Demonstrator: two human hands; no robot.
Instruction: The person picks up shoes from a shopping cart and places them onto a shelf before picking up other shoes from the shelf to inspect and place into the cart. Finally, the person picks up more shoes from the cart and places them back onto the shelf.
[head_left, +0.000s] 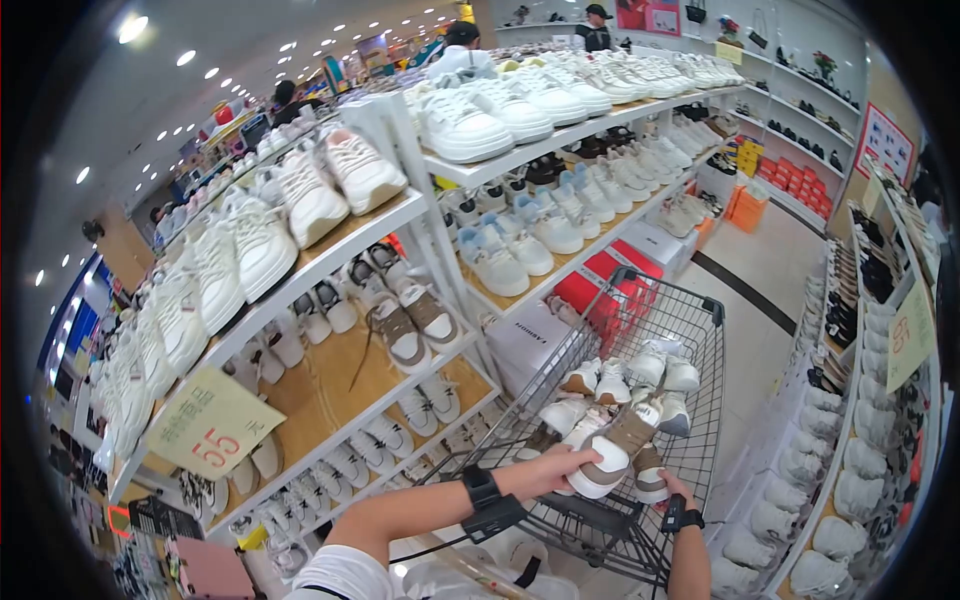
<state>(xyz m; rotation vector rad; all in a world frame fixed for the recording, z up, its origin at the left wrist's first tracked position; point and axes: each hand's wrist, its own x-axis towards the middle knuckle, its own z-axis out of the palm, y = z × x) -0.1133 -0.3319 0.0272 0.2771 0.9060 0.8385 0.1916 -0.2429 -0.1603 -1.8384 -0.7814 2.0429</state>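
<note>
Both my hands reach into a black wire shopping cart [715, 310] that holds several white and brown sneakers. My left hand [553, 470] is closed on a brown and white sneaker [620, 448], its white toe toward me. To the right, my right hand [682, 492] grips a second brown and white sneaker [650, 474] near its toe. White and grey shoes [648, 366] lie beyond them in the cart. Black bands with devices are on both wrists.
Shelves [330, 262] of white sneakers stand left and ahead, with a price sign [215, 423] at the left. Shoe racks [850, 440] line the right. Red and white boxes [625, 272] sit beside the cart. People [594, 30] stand behind the far shelves.
</note>
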